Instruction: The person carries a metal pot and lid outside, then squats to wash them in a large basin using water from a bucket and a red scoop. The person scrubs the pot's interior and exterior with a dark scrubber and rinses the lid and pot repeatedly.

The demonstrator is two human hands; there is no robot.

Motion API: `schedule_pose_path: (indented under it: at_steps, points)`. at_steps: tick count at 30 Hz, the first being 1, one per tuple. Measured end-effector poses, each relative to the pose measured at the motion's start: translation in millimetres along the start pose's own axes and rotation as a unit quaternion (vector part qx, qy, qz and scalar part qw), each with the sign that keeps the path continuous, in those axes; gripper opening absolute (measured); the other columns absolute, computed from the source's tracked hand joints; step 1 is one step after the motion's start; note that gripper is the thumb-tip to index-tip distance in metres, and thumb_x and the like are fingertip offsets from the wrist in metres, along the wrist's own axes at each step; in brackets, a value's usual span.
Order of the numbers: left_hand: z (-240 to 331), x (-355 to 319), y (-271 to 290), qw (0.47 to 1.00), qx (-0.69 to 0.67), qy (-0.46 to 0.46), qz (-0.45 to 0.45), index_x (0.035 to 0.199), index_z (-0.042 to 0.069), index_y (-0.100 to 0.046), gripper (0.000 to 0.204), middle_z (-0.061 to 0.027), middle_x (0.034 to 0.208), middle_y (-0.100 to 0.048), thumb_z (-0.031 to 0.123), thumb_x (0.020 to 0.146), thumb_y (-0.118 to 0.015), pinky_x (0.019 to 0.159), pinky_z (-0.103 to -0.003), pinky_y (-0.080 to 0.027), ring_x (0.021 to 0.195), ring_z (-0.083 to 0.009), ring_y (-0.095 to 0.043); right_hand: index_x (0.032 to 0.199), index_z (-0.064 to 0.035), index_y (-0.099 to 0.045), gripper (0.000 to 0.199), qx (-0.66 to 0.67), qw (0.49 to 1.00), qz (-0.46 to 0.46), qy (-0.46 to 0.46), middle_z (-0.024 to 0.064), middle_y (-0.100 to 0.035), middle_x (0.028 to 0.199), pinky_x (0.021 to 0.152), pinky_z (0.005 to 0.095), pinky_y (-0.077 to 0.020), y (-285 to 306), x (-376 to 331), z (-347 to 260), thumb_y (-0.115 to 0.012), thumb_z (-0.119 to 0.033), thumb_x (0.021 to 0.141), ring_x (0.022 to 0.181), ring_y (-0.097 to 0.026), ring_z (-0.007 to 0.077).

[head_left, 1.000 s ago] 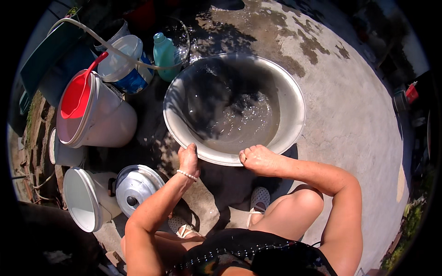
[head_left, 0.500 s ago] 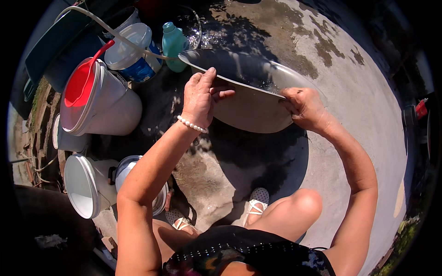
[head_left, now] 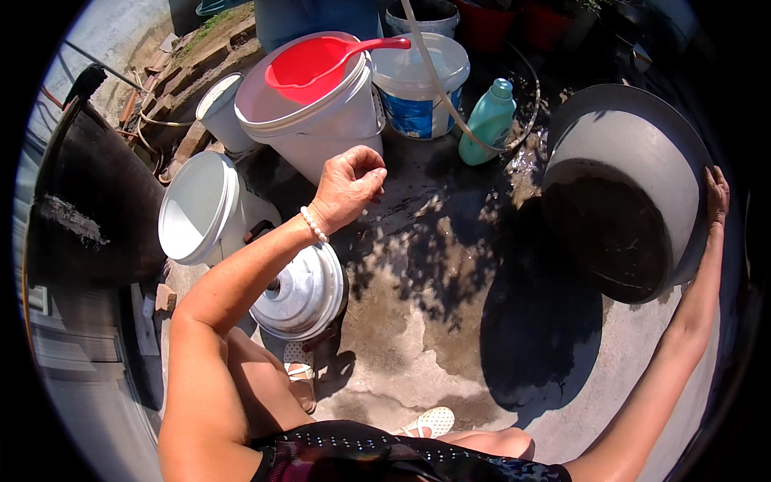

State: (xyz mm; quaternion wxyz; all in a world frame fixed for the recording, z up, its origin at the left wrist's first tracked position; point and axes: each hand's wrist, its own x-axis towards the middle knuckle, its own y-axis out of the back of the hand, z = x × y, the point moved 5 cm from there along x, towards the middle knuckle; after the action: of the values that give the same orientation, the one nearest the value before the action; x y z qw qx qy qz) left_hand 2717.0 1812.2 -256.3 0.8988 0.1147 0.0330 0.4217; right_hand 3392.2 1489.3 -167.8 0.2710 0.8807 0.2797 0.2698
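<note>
A large grey metal basin (head_left: 622,149) with a darkened underside is tipped up at the right, its bottom turned toward me. My right hand (head_left: 717,197), arm stretched far out, grips its right edge. Nothing shows in my left hand (head_left: 349,189), which hovers with curled fingers in front of a tall white bucket (head_left: 321,132); a bracelet of white beads circles that wrist. On the bucket's mouth lies a red dipper (head_left: 313,68). Below my left forearm stands a pot with a shiny metal lid (head_left: 299,293), partly covered by the arm.
An open white bucket (head_left: 193,209) stands at the left. Behind are a white-and-blue bucket (head_left: 422,76), a green plastic bottle (head_left: 490,120) and a pale hose (head_left: 438,80). A blackened drum (head_left: 88,193) sits at the far left. The concrete (head_left: 409,337) has wet patches.
The basin has swung to the right and tipped over, its underside now showing. My left hand has let go of its rim and moved apart. The view has turned left.
</note>
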Motion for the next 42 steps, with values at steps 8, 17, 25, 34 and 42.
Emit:
schedule_pose_path:
  at_steps: [8,17,25,34,42]
  points:
    - [-27,7,165,0.948,0.087,-0.036,0.304,0.087,0.002,-0.058,0.007,-0.0025,0.077,-0.058,0.007,0.082,-0.058,0.052,-0.022,-0.05,0.063,-0.0093,-0.058,0.106,0.0044,-0.056,0.035,0.016,0.999,0.022,0.031,-0.0004,-0.061,0.093,0.071,0.016,-0.0421,-9,-30,-22,-0.059,-0.024,0.087,0.079,-0.054,0.0057]
    - [-76,21,200,0.926,0.148,-0.001,0.347,0.095,0.003,-0.059,0.022,-0.005,0.085,-0.059,0.011,0.075,-0.064,0.055,-0.024,-0.051,0.071,-0.0117,-0.058,0.075,-0.0052,-0.054,0.024,-0.262,0.96,0.081,0.055,0.0131,-0.057,0.064,0.056,0.0365,-0.0421,-178,-242,-247,-0.058,-0.027,0.085,0.058,-0.054,0.0286]
    - [-112,32,210,0.942,0.003,0.043,0.332,0.104,0.001,-0.052,0.029,-0.0049,0.086,-0.058,0.013,0.08,-0.064,0.058,-0.027,-0.049,0.072,-0.0133,-0.056,0.078,0.004,-0.054,0.016,-0.277,0.906,-0.277,0.158,0.0197,-0.059,0.068,0.055,0.0407,-0.0499,-332,-367,-326,-0.055,-0.002,0.064,0.062,-0.062,0.0333]
    - [-115,40,200,0.935,-0.113,0.07,0.329,0.1,0.002,-0.05,0.027,-0.005,0.084,-0.057,0.016,0.081,-0.063,0.058,-0.028,-0.049,0.071,-0.0147,-0.056,0.089,0.0081,-0.056,0.032,-0.304,0.89,-0.289,0.18,0.0161,-0.057,0.074,0.053,0.0366,-0.048,-472,-459,-315,-0.06,-0.009,0.062,0.065,-0.061,0.0262]
    - [-92,33,212,0.885,-0.038,-0.006,0.464,0.093,-0.006,-0.056,0.031,-0.0089,0.083,-0.06,0.015,0.072,-0.068,0.07,-0.029,-0.046,0.074,-0.017,-0.054,0.085,0.0028,-0.061,0.022,-0.206,0.846,-0.469,0.147,0.0207,-0.06,0.079,0.061,0.0411,-0.0504,-521,-398,-345,-0.061,-0.013,0.07,0.07,-0.062,0.0346]
